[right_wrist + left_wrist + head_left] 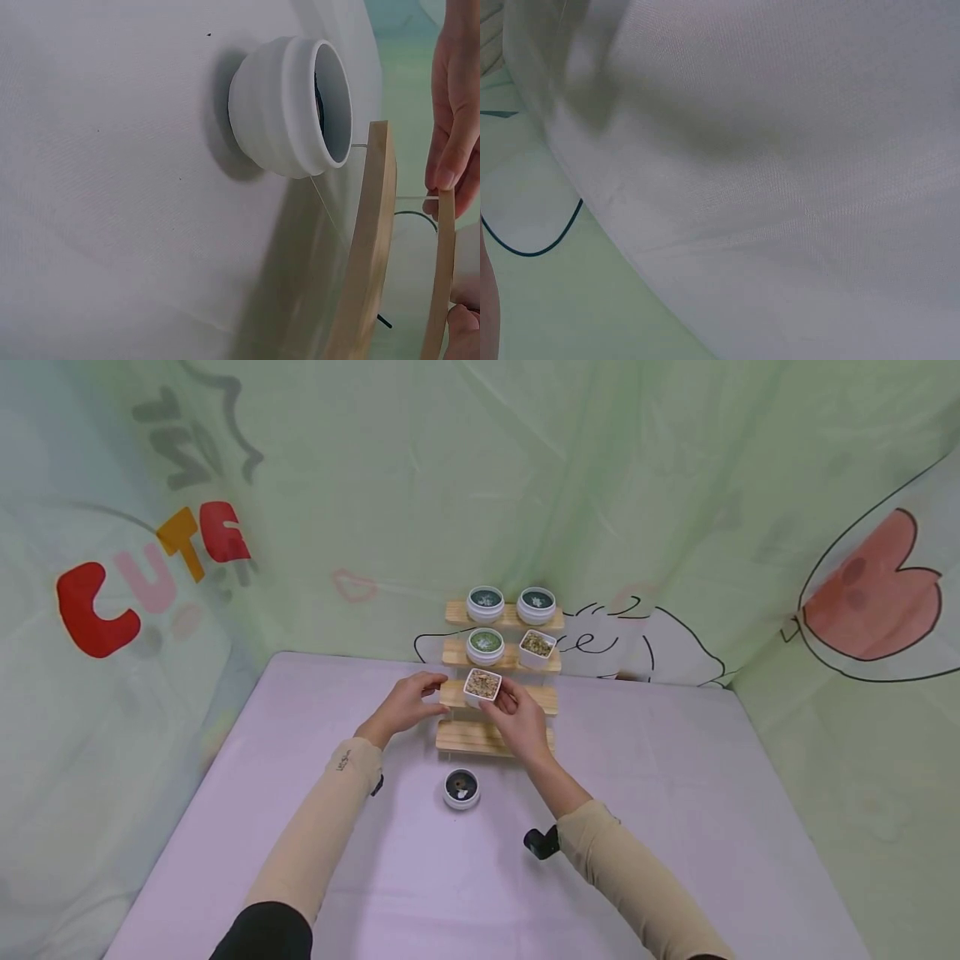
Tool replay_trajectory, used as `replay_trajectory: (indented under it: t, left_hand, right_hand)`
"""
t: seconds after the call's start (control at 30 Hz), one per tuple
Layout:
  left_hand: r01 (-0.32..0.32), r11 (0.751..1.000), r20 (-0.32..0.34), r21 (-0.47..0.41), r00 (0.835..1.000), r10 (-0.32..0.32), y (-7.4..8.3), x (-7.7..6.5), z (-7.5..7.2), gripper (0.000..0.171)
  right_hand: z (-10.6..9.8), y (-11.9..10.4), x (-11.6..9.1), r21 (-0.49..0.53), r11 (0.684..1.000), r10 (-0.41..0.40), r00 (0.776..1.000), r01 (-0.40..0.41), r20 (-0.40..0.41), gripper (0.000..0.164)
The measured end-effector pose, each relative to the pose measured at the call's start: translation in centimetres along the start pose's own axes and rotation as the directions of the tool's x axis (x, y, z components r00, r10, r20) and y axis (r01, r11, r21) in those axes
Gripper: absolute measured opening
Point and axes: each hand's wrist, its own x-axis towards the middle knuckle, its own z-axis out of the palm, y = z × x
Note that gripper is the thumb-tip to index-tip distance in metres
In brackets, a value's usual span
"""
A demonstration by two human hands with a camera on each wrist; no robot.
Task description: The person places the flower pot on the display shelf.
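Observation:
My right hand (521,722) holds a small square white pot (482,685) of tan, crumbly filling at the third wooden tier from the top of a display stand (472,737). The left end of that same tier is pinched between thumb and fingers of my left hand (408,702); the right wrist view shows this left hand (454,112) at the board's end. Part of the square pot (466,266) shows at that view's right edge, against the board. In the left wrist view there is mostly cloth, with a sliver of skin at the left edge.
Two round white pots (485,602) stand on the top tier. Below them are a round pot with green contents (485,645) and a square pot (537,647). Another round white pot (461,789) sits on the pale tablecloth (660,793) before the stand. Printed curtains (375,485) enclose the table.

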Motion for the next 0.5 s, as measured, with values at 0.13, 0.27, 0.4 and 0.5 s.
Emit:
replay_trajectory:
  t: [0.13,0.27,0.4,0.5]
  left_hand:
    - [0.005,1.0,-0.004,-0.002,1.0,-0.005,0.1,0.0,0.0,0.059]
    - [0.0,1.0,-0.007,-0.006,1.0,0.0,0.0,0.0,0.0,0.059]
    - [-0.008,1.0,-0.005,-0.002,1.0,0.008,0.0,-0.1,0.0,0.058]
    - [-0.009,1.0,-0.002,0.003,1.0,0.009,0.0,-0.1,0.0,0.058]
  right_hand:
    - [0.1,0.4,0.2,-0.007,1.0,-0.002,1.0,0.003,0.004,0.053]
    - [0.2,1.3,0.6,-0.028,1.0,-0.001,1.0,0.001,0.007,0.056]
    - [-0.2,1.4,0.3,-0.067,0.997,-0.035,0.999,0.037,0.029,0.06]
    - [-0.7,1.2,-0.4,-0.125,0.99,-0.067,0.997,0.069,0.026,0.062]
